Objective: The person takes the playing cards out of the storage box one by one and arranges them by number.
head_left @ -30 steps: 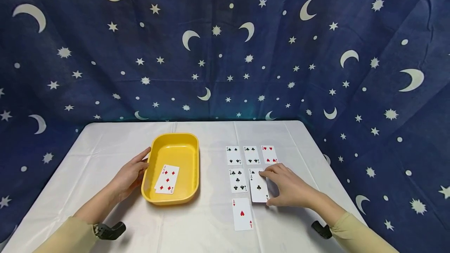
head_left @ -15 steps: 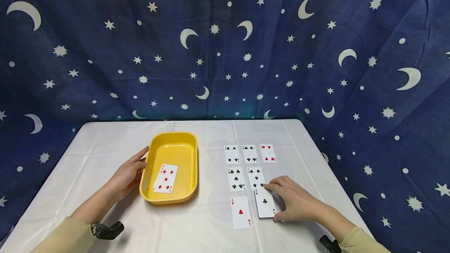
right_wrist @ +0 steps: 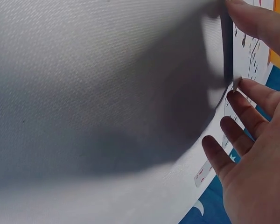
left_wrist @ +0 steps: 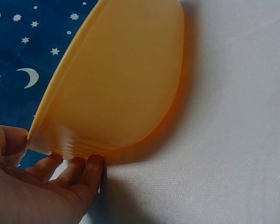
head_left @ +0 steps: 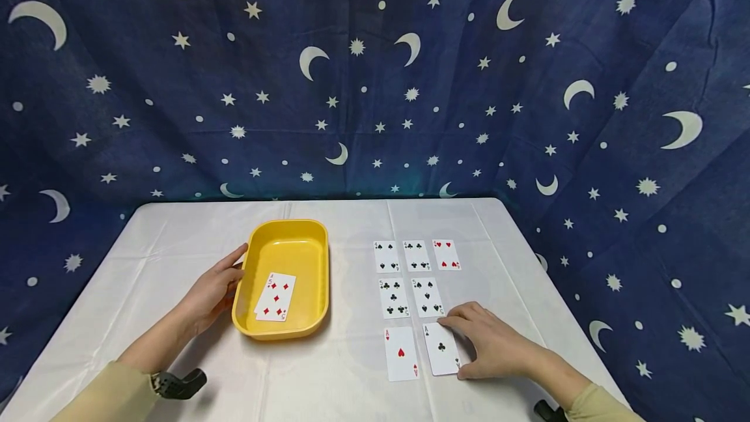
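My right hand (head_left: 495,344) pinches a playing card, the ace of clubs (head_left: 439,347), by its right side. Seen in the right wrist view, the thumb (right_wrist: 254,21) and index fingertip are at opposite ends of the card's edge, with the other fingers spread. Left of this card lies the ace of hearts (head_left: 401,351); just above it is the five of spades (head_left: 428,298). My left hand (head_left: 208,295) rests against the outer left wall of a yellow tray (head_left: 287,230). The left wrist view shows its fingertips (left_wrist: 95,163) touching the tray's wall and the thumb at the rim.
Inside the tray lie overlapping red diamond cards (head_left: 277,297), the five on top. On the white tablecloth (head_left: 351,370) sit the five of clubs (head_left: 394,297) and a row of three fours (head_left: 416,256). A dark blue star-and-moon curtain (head_left: 375,83) hangs behind.
My right hand has drawn the ace of clubs toward me, off the five of spades, to a spot beside the ace of hearts. The left hand stays at the tray.
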`<state>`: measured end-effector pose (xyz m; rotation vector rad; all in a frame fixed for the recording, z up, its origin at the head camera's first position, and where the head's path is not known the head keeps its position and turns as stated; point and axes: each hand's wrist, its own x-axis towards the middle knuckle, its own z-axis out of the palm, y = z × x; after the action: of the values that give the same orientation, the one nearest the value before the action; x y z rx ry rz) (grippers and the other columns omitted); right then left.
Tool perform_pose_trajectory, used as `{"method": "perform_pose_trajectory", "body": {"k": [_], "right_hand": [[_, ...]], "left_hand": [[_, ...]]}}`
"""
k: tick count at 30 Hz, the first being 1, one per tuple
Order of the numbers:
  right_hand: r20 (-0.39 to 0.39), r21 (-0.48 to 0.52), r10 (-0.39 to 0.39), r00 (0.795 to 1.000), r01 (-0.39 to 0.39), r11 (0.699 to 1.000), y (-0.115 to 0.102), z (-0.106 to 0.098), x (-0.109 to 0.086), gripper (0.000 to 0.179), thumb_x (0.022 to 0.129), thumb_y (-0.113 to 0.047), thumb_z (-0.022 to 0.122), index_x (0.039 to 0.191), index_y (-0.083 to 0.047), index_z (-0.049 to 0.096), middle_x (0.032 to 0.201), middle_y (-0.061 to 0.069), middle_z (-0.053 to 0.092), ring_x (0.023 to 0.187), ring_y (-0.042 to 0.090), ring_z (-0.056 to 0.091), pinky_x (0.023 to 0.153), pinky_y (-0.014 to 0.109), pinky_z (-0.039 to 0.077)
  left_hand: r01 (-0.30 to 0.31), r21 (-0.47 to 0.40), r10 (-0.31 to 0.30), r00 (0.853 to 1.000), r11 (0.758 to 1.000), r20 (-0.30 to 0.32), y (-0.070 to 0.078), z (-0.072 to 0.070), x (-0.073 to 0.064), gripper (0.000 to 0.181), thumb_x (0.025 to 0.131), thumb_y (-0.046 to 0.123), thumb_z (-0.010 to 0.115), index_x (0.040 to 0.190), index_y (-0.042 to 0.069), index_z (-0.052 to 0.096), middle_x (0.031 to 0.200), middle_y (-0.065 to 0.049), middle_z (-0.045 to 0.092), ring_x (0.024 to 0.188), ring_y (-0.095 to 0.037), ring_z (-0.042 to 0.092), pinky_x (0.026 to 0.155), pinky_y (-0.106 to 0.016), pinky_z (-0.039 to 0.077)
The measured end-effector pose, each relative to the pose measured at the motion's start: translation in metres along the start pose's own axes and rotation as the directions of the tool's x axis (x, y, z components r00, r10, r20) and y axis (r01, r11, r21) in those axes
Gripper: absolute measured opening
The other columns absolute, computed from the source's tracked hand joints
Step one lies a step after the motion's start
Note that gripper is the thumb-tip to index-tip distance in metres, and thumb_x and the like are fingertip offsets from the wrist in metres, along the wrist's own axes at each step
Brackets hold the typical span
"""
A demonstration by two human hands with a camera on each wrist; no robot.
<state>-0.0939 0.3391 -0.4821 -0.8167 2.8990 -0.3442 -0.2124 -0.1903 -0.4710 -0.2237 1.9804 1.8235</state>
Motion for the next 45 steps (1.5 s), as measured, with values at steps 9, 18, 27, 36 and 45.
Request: {"method": "perform_pose_trajectory", "body": {"k": [9, 18, 27, 36, 45], "right_hand": [[0.016, 0.005, 0.013, 1.0, -0.013, 1.0, 0.0006, 0.0017, -0.0011, 0.087, 0.063, -0.041, 0.091, 0.142, -0.021, 0.06, 0.133, -0.012, 0.052, 0.128, 0.015, 0.044, 0.106, 0.046, 0.041], [0.019, -0.002, 0.011, 1.0, -0.011, 1.0, 0.0, 0.0015, 0.0001, 0.087, 0.062, -0.041, 0.091, 0.141, -0.02, 0.061, 0.132, -0.01, 0.052, 0.127, 0.016, 0.045, 0.105, 0.047, 0.041], [0.034, -0.004, 0.017, 0.999, -0.017, 1.0, -0.0001, 0.0011, 0.0003, 0.088, 0.063, -0.043, 0.091, 0.141, -0.021, 0.06, 0.133, -0.009, 0.052, 0.128, 0.017, 0.045, 0.105, 0.048, 0.042], [0.034, 0.005, 0.012, 0.999, -0.013, 1.0, -0.0013, -0.001, 0.0005, 0.088, 0.062, -0.04, 0.09, 0.142, -0.021, 0.06, 0.134, -0.009, 0.051, 0.129, 0.017, 0.044, 0.106, 0.049, 0.041], [0.03, -0.002, 0.002, 1.0, -0.002, 1.0, -0.002, -0.0031, 0.0001, 0.089, 0.062, -0.04, 0.09, 0.142, -0.021, 0.059, 0.134, -0.009, 0.051, 0.128, 0.016, 0.044, 0.106, 0.047, 0.042]], "left_hand": [[-0.002, 0.0, 0.002, 1.0, 1.0, 0.001, -0.0005, 0.0005, 0.0002, 0.065, 0.108, 0.018, 0.036, 0.165, 0.032, 0.009, 0.17, -0.02, 0.009, 0.147, -0.04, 0.03, 0.116, -0.055, 0.031], [0.0, 0.008, 0.0, 1.0, 1.0, -0.008, 0.0018, 0.0022, -0.0015, 0.066, 0.108, 0.018, 0.037, 0.165, 0.032, 0.009, 0.17, -0.02, 0.009, 0.146, -0.04, 0.031, 0.116, -0.054, 0.031], [0.0, 0.011, 0.0, 1.0, 1.0, -0.012, 0.0017, 0.0021, -0.0014, 0.065, 0.108, 0.018, 0.036, 0.165, 0.033, 0.009, 0.17, -0.019, 0.009, 0.146, -0.04, 0.03, 0.117, -0.054, 0.03], [-0.022, 0.003, 0.022, 1.0, 1.0, 0.021, 0.002, 0.0018, -0.0052, 0.066, 0.107, 0.015, 0.035, 0.166, 0.03, 0.009, 0.17, -0.019, 0.009, 0.147, -0.038, 0.03, 0.118, -0.054, 0.029], [-0.023, 0.014, 0.023, 1.0, 1.0, 0.016, 0.0016, 0.002, -0.0061, 0.066, 0.107, 0.015, 0.036, 0.166, 0.031, 0.01, 0.17, -0.018, 0.01, 0.144, -0.037, 0.033, 0.116, -0.051, 0.032]]}}
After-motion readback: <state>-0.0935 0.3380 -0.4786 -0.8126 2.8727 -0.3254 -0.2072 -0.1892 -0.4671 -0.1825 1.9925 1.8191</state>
